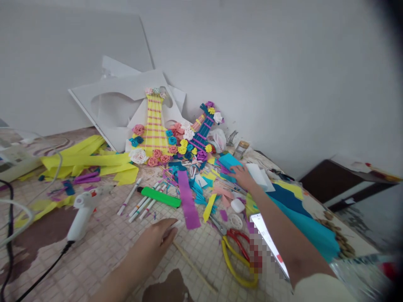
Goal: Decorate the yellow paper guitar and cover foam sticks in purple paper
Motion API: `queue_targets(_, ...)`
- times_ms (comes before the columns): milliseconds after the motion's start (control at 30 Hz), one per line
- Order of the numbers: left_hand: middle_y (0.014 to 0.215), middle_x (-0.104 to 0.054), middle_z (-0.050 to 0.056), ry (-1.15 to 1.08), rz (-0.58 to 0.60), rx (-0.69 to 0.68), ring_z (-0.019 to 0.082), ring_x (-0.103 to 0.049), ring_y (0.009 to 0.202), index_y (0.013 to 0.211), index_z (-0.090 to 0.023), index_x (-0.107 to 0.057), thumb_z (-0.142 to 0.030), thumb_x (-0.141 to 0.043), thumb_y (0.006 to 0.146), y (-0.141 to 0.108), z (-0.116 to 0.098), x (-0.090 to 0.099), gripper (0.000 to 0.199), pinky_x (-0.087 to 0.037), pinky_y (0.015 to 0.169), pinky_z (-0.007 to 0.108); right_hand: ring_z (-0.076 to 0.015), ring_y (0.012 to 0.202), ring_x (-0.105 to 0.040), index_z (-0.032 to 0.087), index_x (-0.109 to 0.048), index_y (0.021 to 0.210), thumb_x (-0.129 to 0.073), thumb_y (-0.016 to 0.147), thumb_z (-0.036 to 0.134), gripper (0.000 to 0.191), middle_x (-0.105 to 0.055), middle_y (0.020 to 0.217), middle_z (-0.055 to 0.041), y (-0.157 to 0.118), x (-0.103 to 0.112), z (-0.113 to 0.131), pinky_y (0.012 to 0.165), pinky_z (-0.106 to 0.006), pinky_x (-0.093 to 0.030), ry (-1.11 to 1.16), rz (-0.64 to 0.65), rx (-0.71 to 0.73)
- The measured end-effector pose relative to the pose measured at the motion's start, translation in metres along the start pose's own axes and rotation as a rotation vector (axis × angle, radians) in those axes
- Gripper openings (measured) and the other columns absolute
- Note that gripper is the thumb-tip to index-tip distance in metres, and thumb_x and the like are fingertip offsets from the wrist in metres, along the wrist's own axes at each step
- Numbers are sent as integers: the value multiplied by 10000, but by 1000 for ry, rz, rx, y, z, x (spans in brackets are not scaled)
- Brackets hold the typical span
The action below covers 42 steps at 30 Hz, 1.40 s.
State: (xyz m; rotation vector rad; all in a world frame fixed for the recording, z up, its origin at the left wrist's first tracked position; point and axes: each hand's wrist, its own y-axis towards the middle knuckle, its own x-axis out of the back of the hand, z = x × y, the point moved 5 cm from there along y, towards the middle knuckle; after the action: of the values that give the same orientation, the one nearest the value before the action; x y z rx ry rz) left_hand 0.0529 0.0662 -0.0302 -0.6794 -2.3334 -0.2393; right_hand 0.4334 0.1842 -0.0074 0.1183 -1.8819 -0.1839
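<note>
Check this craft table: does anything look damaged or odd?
Yes: the pale, grid-patterned table covering looks damaged. One ragged brown patch breaks the pattern at the picture's bottom, another left of the white, pistol-shaped glue gun.

Soft, fairly dim light, spread evenly; wall (252, 63) beyond right hand (243, 176) dull grey, darkening toward far right. Shadows faint around left hand (157, 235). Phone (267, 241), nearer than right hand, has bright white screen. Blocky pixelation along its left side, reaching scissors (224, 230). Far right of right hand: black blurred edge, wide-angle stretch, clear plastic (359, 272) smeared.
</note>
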Motion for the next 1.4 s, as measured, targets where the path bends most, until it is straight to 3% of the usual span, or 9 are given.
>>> queue_targets(133,1121,-643,106,28,7,-4,232,-590,1040,1135,-151,-580,-309,-363,882,-1,3,-3,369,-432,892,331,-228,1056,-535,172,-534,1145,-530,871,306,304,-536,1202,-84,13,-6,15,881,-462,-447,-79,48,51)
queue_targets(433,1116,-650,83,42,27,25,220,-599,1032,1119,-175,-592,-300,-352,887,-3,-2,-2,357,-446,890,317,-229,1049,-538,172,-524,1158,-527,872,322,323,-533,1202,-86,31,-18,-3,873,-463,-451,-151,126,-197)
queue_targets(633,1113,-650,77,39,41,31,218,-596,1035,1124,-188,-590,-326,-343,896,-3,0,-4,364,-442,893,316,-214,998,-562,161,-534,1135,-533,870,310,304,-556,1157,-82,41,-22,-17,829,-433,-481,-54,122,-281)
queue_targets(833,1153,-634,86,44,48,56,221,-583,1063,1136,-178,-587,-324,-341,893,-3,1,-3,375,-432,915,323,-199,955,-579,157,-534,1131,-524,875,319,303,-565,1131,-77,39,-22,-51,797,-408,-498,122,121,-417)
queue_targets(1033,1153,-634,80,58,51,51,233,-579,1072,1128,-183,-586,-331,-329,894,-2,2,-5,377,-434,922,344,-191,935,-585,156,-531,1133,-524,876,316,303,-568,1122,-76,40,-16,-67,780,-394,-506,316,74,-311)
queue_targets(1167,1149,-636,90,68,54,48,238,-581,1069,1129,-169,-584,-318,-337,889,-1,1,-5,375,-433,923,347,-185,919,-589,155,-534,1126,-522,877,315,296,-574,1109,-74,40,-13,-51,769,-386,-510,385,57,-179)
queue_targets(1400,1151,-633,89,71,45,37,229,-581,1069,1135,-175,-581,-315,-339,894,-2,0,-5,369,-434,921,340,-200,972,-571,164,-543,1119,-524,874,324,293,-563,1141,-77,47,-19,11,819,-415,-487,325,53,-55)
